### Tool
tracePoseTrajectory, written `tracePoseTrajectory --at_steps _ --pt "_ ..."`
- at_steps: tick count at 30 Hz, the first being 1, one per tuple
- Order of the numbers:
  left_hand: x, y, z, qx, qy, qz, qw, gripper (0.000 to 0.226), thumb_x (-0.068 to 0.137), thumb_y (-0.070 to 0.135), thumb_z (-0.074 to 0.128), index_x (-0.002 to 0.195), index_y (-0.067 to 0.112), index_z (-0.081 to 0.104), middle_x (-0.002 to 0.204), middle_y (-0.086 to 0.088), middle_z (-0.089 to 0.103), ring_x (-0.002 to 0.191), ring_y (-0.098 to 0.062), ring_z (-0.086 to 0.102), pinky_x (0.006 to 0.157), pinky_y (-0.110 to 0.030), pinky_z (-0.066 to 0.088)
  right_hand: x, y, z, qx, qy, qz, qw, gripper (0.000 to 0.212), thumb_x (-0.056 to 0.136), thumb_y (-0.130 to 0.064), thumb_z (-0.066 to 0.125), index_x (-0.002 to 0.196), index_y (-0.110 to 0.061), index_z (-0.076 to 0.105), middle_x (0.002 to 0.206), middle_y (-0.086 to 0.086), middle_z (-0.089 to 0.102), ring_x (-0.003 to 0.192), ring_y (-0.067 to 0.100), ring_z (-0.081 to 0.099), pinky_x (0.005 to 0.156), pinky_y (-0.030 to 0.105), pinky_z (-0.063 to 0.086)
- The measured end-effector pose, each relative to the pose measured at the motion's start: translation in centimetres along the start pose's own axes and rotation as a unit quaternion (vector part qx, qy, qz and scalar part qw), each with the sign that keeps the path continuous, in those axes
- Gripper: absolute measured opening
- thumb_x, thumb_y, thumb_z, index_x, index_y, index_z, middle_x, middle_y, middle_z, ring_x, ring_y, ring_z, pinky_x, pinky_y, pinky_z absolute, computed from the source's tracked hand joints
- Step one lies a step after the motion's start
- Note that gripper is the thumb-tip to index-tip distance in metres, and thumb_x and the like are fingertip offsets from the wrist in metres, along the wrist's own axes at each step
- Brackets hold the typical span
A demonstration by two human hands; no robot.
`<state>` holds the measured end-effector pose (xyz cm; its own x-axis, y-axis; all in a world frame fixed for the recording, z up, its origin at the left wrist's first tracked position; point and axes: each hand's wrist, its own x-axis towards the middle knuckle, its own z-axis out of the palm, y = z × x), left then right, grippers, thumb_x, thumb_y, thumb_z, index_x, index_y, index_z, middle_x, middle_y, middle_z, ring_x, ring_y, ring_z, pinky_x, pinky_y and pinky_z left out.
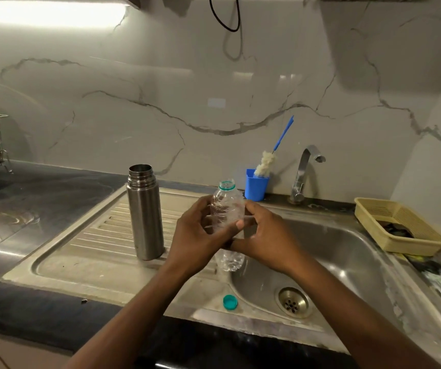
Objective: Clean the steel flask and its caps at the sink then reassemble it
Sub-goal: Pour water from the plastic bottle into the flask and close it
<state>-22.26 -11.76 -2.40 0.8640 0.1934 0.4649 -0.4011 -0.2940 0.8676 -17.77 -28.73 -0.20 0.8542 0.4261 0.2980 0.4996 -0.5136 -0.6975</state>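
Now both hands, left [198, 233] and right [264, 235], grip a crinkly clear bottle [227, 209] beside the smooth steel flask [144, 211] at centre frame.

Only two forearms and two hands of the person show, all bare, with no cloth on them. The left forearm [139, 310], on the drainboard side of the sink [347, 251], is uncovered from the lower edge of the view to the wrist. So is the right forearm [347, 296], on the sink's basin side. Above the sink, the left hand [198, 230] shows a short, pale thumbnail, and the right hand [270, 235] carries a small glint of light.
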Motion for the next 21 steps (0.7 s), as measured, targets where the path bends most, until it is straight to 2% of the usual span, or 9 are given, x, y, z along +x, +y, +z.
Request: tracePoseTrajectory --at_steps 2,4,7,12,16,19,21 --pt "0.1 -0.2 -0.6 0.021 0.017 0.002 1.0 0.062 0.079 0.036 0.09 0.134 0.025 0.063 0.117 0.01 0.076 0.103 -0.006 0.075 0.091 -0.037 0.063 -0.5 0.0 -0.4 -0.07 -0.049 0.055 0.995 0.061 0.072 -0.054 0.09 0.122 -0.034 0.062 0.108 -0.016 0.067 0.092 0.001 0.065 0.068 0.02 0.048" --pt "0.3 -0.5 -1.5 0.024 0.039 -0.007 0.999 0.06 0.078 0.034 0.092 0.13 0.025 0.065 0.112 0.01 0.078 0.1 -0.007 0.076 0.091 -0.039 0.064 -1.4 0.2 0.3 -0.132 -0.105 0.093 0.981 0.042 0.074 -0.055 0.088 0.101 -0.03 0.069 0.092 -0.011 0.068 0.082 0.004 0.065 0.063 0.024 0.048" --pt "0.5 -0.9 -2.3 0.047 0.04 -0.011 0.998 0.058 0.077 0.037 0.093 0.128 0.03 0.066 0.11 0.013 0.078 0.099 -0.007 0.076 0.089 -0.041 0.064 -2.9 1.1 2.7 -0.178 -0.171 0.11 0.963 0.043 0.072 -0.061 0.086 0.085 -0.024 0.069 0.085 -0.008 0.07 0.077 0.007 0.065 0.063 0.029 0.051" --pt "0.3 -0.8 -2.8 0.055 0.039 0.005 0.998 0.057 0.076 0.04 0.093 0.127 0.03 0.068 0.108 0.014 0.078 0.098 -0.009 0.076 0.087 -0.042 0.064 -3.3 2.1 4.4 -0.204 -0.198 0.087 0.955 0.047 0.07 -0.058 0.087 0.082 -0.018 0.067 0.082 -0.005 0.068 0.074 0.012 0.065 0.066 0.035 0.052" --pt "0.4 -1.0 -3.0 0.056 0.03 0.01 0.998 0.06 0.076 0.043 0.093 0.129 0.034 0.068 0.11 0.012 0.078 0.1 -0.012 0.076 0.087 -0.047 0.064 -3.5 2.2 4.7 -0.207 -0.201 0.09 0.953 0.035 0.07 -0.045 0.086 0.08 -0.017 0.069 0.082 -0.002 0.069 0.075 0.013 0.066 0.068 0.038 0.057" --pt "0.4 -1.0 -3.0 0.065 0.022 0.014 0.998 0.059 0.076 0.04 0.094 0.129 0.036 0.068 0.109 0.011 0.078 0.097 -0.014 0.076 0.086 -0.048 0.064 -2.8 1.9 3.1 -0.169 -0.169 0.096 0.966 0.025 0.071 -0.039 0.084 0.083 -0.021 0.073 0.08 -0.006 0.072 0.074 0.006 0.067 0.069 0.034 0.059" --pt "0.4 -1.3 -3.0 0.059 0.017 0.01 0.998 0.061 0.074 0.04 0.096 0.128 0.037 0.068 0.108 0.008 0.079 0.096 -0.017 0.077 0.086 -0.049 0.063 -1.8 1.2 0.9 -0.135 -0.13 0.084 0.979 0.02 0.075 -0.036 0.085 0.09 -0.027 0.075 0.084 -0.009 0.072 0.076 0.003 0.066 0.066 0.025 0.055"
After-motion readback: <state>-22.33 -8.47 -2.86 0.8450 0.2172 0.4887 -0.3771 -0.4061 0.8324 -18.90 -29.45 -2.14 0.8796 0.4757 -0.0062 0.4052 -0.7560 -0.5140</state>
